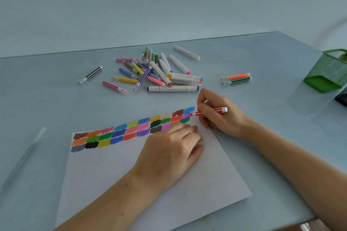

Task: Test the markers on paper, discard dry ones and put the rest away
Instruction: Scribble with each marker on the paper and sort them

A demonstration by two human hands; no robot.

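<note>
I've got the right hand (218, 113) pinching a red marker (211, 111), tip at the swatch rows on the paper (131, 170), left hand (169, 154) flat on the sheet; marker pile (159, 73) still loose, green mesh basket (328, 75) unfilled — I'd guess testing nearly done, sorting pending.

The white paper (131, 174) has 3 rows of colour patches (131, 130). The held marker (210, 111) is red with white stripes. The mesh basket (330, 70) is green.
</note>
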